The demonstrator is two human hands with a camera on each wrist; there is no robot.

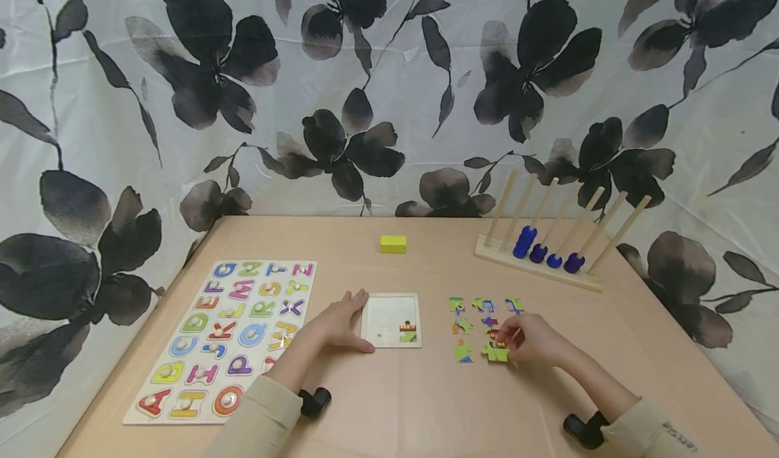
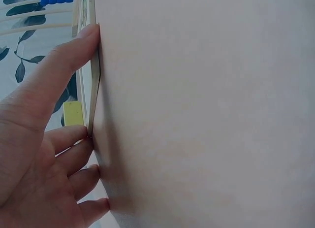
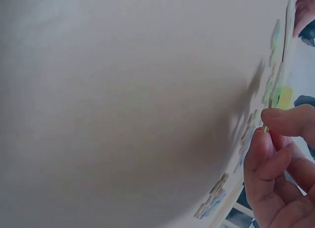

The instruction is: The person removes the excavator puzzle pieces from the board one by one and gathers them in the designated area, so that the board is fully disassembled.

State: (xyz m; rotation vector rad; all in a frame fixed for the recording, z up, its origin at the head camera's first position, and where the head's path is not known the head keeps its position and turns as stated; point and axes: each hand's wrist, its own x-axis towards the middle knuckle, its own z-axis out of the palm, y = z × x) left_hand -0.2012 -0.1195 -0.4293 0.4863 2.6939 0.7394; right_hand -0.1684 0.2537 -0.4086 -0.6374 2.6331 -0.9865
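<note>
In the head view, my left hand (image 1: 341, 326) lies at the left edge of a square white puzzle tray (image 1: 383, 312). Its thumb and fingers are spread and touch the rim, as the left wrist view shows too. Colored puzzle pieces (image 1: 408, 331) are fitted in the tray's lower right corner. My right hand (image 1: 538, 339) pinches a mostly green puzzle piece (image 1: 496, 354) between thumb and index finger. Seen from the right wrist, that piece (image 3: 274, 92) is edge-on and raised above the table. Several loose puzzle pieces (image 1: 464, 326) lie in rough columns beside this hand.
An alphabet board (image 1: 207, 370) with knobbed letters lies on the left, partly under my left forearm. A yellow block (image 1: 393, 244) sits behind the tray. At the back right stands a wooden peg rack (image 1: 535, 265) with blue beads. A floral cloth (image 1: 426, 93) hangs behind the table.
</note>
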